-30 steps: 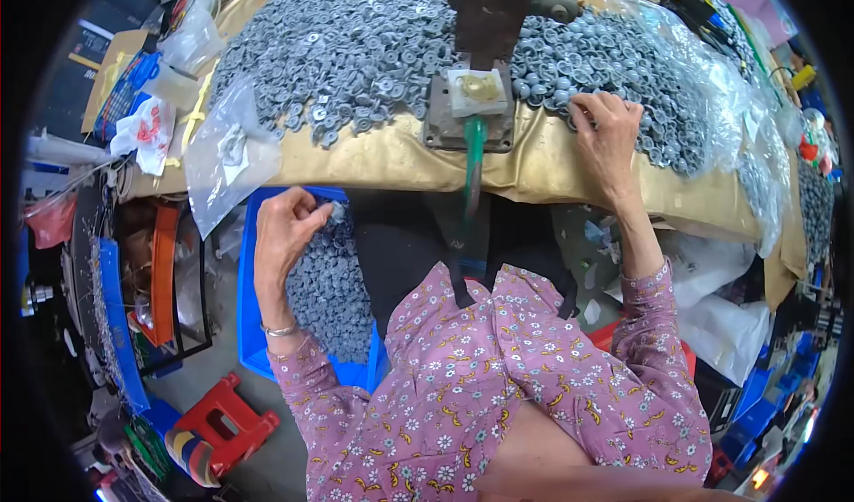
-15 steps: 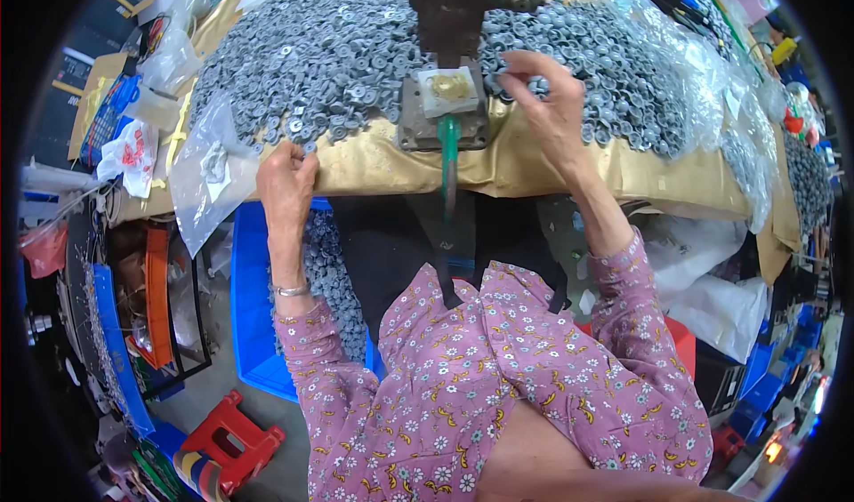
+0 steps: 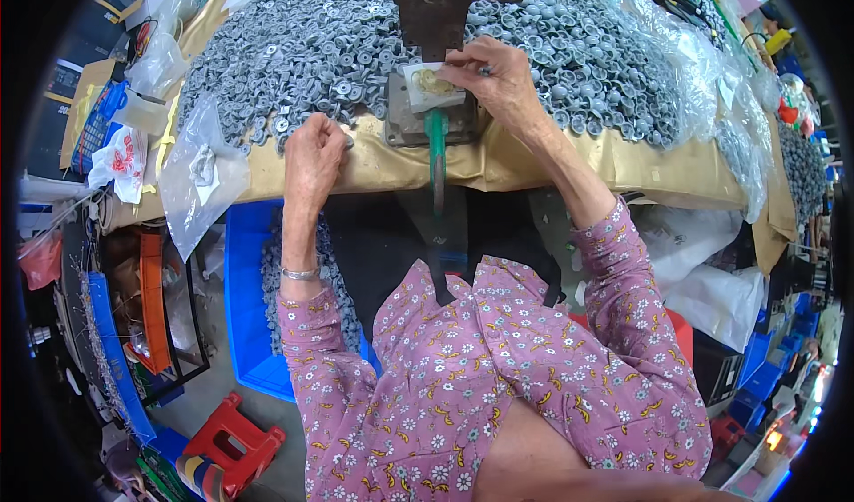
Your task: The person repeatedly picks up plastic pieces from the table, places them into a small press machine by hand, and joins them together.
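Both hands have shifted over the past half second: the right hand [image 3: 498,82] has gone from the near edge of the heap to the pale block [image 3: 425,100], and the left hand [image 3: 314,157] now sits farther from the clear plastic bag [image 3: 206,191] and nearer the block.

From where I stand, the right thumb and forefinger come close together at the block's hollow; I can't tell whether they pinch anything, though a grey bit shows among the curled fingers behind them. The left fingers are folded in, with something small and grey at their tips; whether it's gripped, I can't tell.

Grey pieces [image 3: 574,75] lie heaped just right of the right hand, and more spread beyond the left. Below the left wrist is a blue bin [image 3: 252,302] holding similar ones. Directly above the right fingertips hangs a dark press head [image 3: 434,13]; a green-coated bar [image 3: 437,142] juts toward the person, left of that hand.

To work well here, I'd seat a piece flat and centred, releasing lightly, with fingertips clear of the metal overhead.

As for writing, a white bag [image 3: 117,166] left of the left hand bears red print; I see no label on the pieces.
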The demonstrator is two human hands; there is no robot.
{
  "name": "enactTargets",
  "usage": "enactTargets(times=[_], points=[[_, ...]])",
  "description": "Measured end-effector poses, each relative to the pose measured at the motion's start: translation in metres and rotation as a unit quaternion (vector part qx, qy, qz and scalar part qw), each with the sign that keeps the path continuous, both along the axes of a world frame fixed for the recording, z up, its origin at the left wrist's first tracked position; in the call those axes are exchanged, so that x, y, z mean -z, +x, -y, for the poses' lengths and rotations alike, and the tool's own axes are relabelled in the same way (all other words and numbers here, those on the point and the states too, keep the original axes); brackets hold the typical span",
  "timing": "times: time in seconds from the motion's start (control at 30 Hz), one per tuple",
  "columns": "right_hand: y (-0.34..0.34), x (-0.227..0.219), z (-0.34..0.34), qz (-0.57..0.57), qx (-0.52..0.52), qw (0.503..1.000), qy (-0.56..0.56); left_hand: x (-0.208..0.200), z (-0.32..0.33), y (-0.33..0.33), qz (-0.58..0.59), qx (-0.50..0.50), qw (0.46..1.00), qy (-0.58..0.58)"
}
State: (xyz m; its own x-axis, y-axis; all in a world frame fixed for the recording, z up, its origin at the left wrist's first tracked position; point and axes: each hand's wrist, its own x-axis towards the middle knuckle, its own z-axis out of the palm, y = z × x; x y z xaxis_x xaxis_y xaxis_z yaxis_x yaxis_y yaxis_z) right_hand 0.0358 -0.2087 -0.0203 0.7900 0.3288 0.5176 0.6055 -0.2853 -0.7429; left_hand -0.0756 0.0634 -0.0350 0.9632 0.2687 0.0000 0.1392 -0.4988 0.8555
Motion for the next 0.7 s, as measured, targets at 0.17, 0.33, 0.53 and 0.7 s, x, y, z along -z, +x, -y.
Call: enactTargets(times=[0.17, 0.33, 0.53, 0.7], points=[[-0.004, 0.002, -0.006, 0.145, 0.045, 0.982, -0.108, 0.001, -0.004, -0.008, 0.078, 0.016, 0.979, 0.187], [-0.005, 0.011, -0.009, 0.036, 0.057, 0.998, 0.022, 0.003, -0.002, -0.022, 0.068, 0.022, 0.987, 0.142], [-0.006, 0.014, 0.003, 0.332, 0.050, 0.934, -0.125, 0.004, 0.002, -0.014, 0.116, 0.036, 0.978, 0.170], [-0.015, 0.009, 0.008, 0.350, 0.031, 0.918, -0.184, -0.017, 0.035, 0.024, 0.160, 0.078, 0.983, 0.055]])
